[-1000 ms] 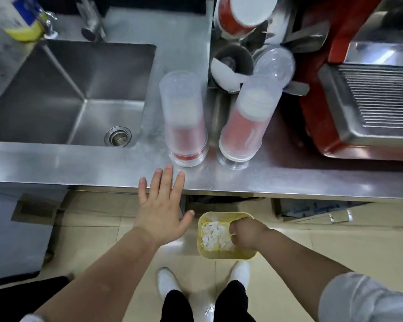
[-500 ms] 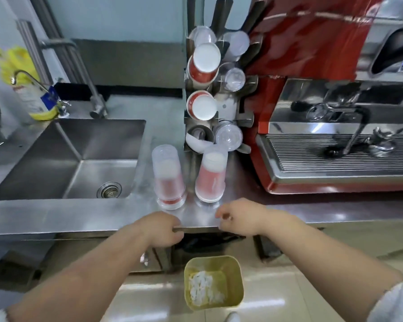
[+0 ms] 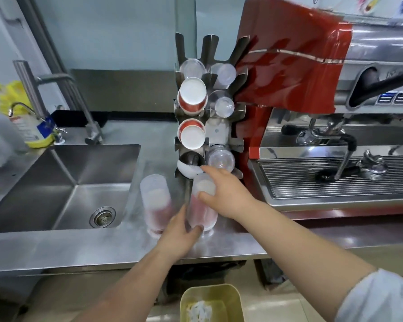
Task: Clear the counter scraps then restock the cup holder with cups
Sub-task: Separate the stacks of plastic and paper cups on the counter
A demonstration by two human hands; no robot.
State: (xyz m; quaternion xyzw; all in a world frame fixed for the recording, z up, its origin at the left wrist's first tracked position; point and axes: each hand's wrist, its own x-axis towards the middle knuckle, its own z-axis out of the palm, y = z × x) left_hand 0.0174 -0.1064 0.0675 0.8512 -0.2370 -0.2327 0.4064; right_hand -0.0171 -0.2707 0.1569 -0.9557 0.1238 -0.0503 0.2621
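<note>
Two plastic-wrapped stacks of red paper cups stand upside down on the steel counter [image 3: 56, 247]. My right hand [image 3: 226, 194] grips the top of the right stack [image 3: 201, 210], and my left hand [image 3: 179, 231] curls round its base. The left stack [image 3: 156, 203] stands untouched beside it. Behind them the metal cup holder [image 3: 209, 126] carries red paper cups [image 3: 192, 98] and clear plastic cups [image 3: 220, 159] in its slots; its lowest left slot shows only one white piece. A yellow bin [image 3: 213, 303] with white scraps sits on the floor below the counter.
A steel sink [image 3: 63, 182] with a faucet lies to the left, with a yellow-labelled bottle [image 3: 30, 129] behind it. A red espresso machine [image 3: 323, 112] with a drip tray [image 3: 335, 177] fills the right side, close to the cup holder.
Both hands rose from the counter's front edge to the right cup stack and took hold of it. Before that, my right hand left the yellow bin on the floor.
</note>
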